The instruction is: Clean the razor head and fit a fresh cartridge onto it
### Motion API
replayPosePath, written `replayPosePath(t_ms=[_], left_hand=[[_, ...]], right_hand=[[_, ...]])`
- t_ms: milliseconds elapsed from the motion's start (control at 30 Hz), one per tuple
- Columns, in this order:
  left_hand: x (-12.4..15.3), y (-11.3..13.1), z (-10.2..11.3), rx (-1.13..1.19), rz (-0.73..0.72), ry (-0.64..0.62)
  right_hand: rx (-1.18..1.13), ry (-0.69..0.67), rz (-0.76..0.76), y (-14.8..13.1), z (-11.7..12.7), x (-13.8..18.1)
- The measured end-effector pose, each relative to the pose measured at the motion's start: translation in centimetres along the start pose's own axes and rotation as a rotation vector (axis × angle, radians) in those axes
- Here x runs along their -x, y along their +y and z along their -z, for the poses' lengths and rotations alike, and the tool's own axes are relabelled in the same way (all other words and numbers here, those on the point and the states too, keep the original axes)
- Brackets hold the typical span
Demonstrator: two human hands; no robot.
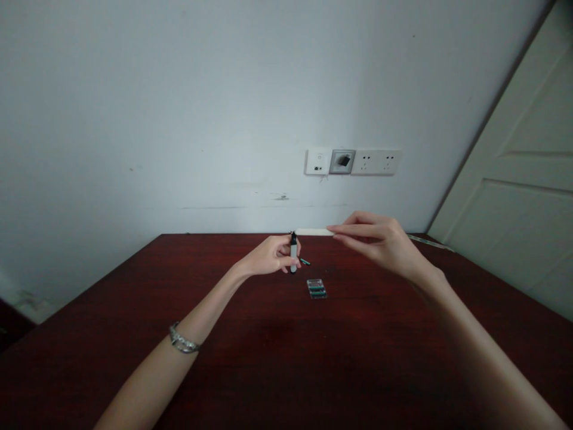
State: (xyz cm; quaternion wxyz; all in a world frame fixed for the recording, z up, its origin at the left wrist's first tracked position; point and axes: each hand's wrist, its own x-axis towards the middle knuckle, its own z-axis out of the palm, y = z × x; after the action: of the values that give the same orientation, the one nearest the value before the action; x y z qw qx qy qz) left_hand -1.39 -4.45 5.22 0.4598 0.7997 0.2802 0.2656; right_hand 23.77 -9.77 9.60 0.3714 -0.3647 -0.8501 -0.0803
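My left hand (pixel 275 255) is closed around a small pen-shaped tool (pixel 293 257), grey in the middle with black ends, held upright above the table. Something small and shiny is at its top; I cannot make out what. Between the thumb and fingers of my right hand (pixel 373 236) is a thin white strip (pixel 313 232), held level. Its left end reaches the top of the tool, though whether they touch is unclear. Just right of my left hand lies a small dark green piece (pixel 305 261). Nearer to me is a flat clear case (pixel 317 289) with green pieces inside.
The dark red wooden table (pixel 277 358) runs back to a pale wall (pixel 201 119). Sockets and a switch plate (pixel 376 162) are set in the wall. A white panelled door (pixel 528 197) stands at the right. A thin patterned strip (pixel 432 242) lies at the back right edge.
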Motion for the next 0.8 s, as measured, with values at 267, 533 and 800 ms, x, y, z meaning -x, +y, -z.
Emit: replayPosePath(t_ms=[267,533,800], left_hand=[[0.4,-0.1,0.4,0.006,-0.011,-0.005],[0.1,-0.3,-0.2,-0.095,-0.005,-0.033],[-0.1,-0.2,-0.2,-0.444,-0.182,0.094]], right_hand=[[-0.046,0.041,-0.067,0.4,1.6,0.1],[-0.039,-0.081,0.018,0.0,1.1,0.0],[-0.137,-0.128,0.016,-0.4,1.2,0.1]])
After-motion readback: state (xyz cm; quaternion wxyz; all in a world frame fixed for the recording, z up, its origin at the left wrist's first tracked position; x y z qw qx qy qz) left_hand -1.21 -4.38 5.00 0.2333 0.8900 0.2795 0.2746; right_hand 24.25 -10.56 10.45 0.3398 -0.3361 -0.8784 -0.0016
